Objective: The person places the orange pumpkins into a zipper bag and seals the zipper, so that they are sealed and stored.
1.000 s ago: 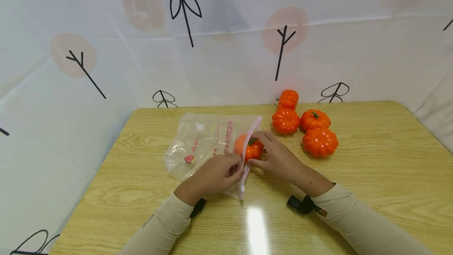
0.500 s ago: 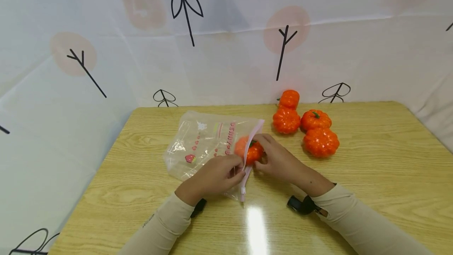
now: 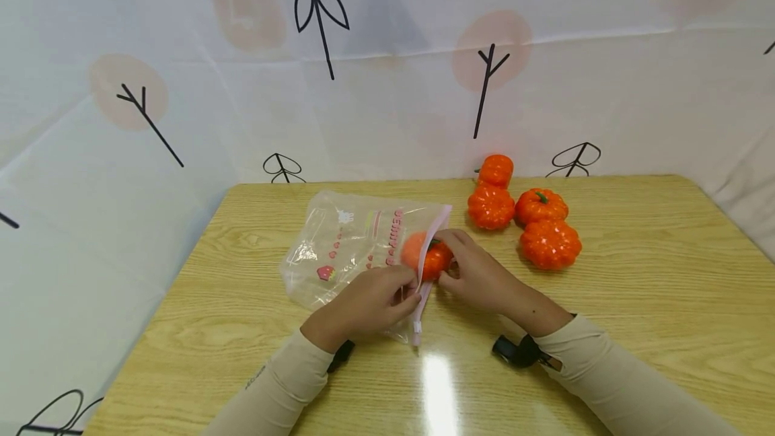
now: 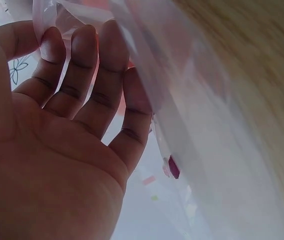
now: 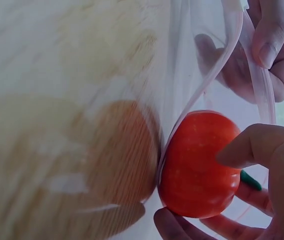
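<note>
A clear zip bag (image 3: pixel 321 244) with strawberry print lies on the table, its pink-edged mouth facing right. My left hand (image 3: pixel 372 298) pinches the near part of that pink edge (image 4: pixel 43 22) between thumb and forefinger, holding the mouth apart. An orange toy pumpkin (image 3: pixel 438 261) with a green stem sits in the mouth, its left part behind the clear plastic. My right hand (image 3: pixel 478 271) grips it from the right; in the right wrist view the thumb and fingers lie round the pumpkin (image 5: pixel 197 160). A white slider (image 3: pixel 418 326) sits at the zip's near end.
Several more orange pumpkins (image 3: pixel 551 244) stand in a cluster at the back right of the wooden table (image 3: pixel 642 301). A printed white cloth (image 3: pixel 387 113) hangs behind the table's far edge.
The right thumb has shifted slightly to the right along the pumpkin. The bag's pink edge has moved a little, and the left hand keeps its hold. The other pumpkins stay where they were.
</note>
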Demonstrator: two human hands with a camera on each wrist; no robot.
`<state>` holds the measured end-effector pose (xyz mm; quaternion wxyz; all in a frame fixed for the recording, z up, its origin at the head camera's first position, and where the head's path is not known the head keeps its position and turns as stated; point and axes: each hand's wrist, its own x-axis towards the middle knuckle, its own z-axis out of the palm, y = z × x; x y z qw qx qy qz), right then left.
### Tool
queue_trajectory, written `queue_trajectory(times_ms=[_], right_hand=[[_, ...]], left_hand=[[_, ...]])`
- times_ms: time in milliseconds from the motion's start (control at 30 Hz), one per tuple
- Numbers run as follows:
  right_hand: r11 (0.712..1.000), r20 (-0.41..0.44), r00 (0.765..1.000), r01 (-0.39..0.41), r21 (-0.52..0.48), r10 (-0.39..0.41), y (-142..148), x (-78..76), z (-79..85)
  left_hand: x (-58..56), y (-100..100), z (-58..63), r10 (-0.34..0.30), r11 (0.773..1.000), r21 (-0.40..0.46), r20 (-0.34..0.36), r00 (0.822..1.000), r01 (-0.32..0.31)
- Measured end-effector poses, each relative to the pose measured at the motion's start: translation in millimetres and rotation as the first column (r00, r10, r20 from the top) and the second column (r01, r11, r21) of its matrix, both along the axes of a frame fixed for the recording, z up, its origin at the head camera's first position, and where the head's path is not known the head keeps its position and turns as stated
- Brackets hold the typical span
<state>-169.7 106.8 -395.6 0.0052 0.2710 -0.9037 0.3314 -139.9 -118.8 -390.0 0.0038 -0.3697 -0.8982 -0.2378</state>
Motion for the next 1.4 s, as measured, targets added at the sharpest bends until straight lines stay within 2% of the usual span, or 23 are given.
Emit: queue_trajectory(times_ms=[467, 667, 1067, 1400], right_hand=[[0.999, 0.043, 0.999, 0.007, -0.052, -0.004, -2.0, 0.1, 1.8], [0.998, 0.061, 0.998, 0.017, -0.062, -0.013, -2.6, 0.0, 1.2], [0.997, 0.017, 1.0, 0.016, -0.082, -0.015, -3.0, 0.2, -1.7], [0.993, 0.029, 0.999, -0.013, -0.12, 0.016, -3.3, -0.3, -1.5]], left_hand=[[1.3, 0.8, 1.5, 0.007, 1.0, -0.014, 0.0, 1.0, -0.007], [1.4, 1.6, 2.2, 0.001, 1.0, -0.011, 0.023, 1.0, -0.001], [2.6, 2.9, 3.8, -0.001, 1.0, -0.013, 0.031, 1.0, 0.001], [3.4, 2.5, 4.7, -0.014, 1.0, -0.004, 0.024, 1.0, 0.014]])
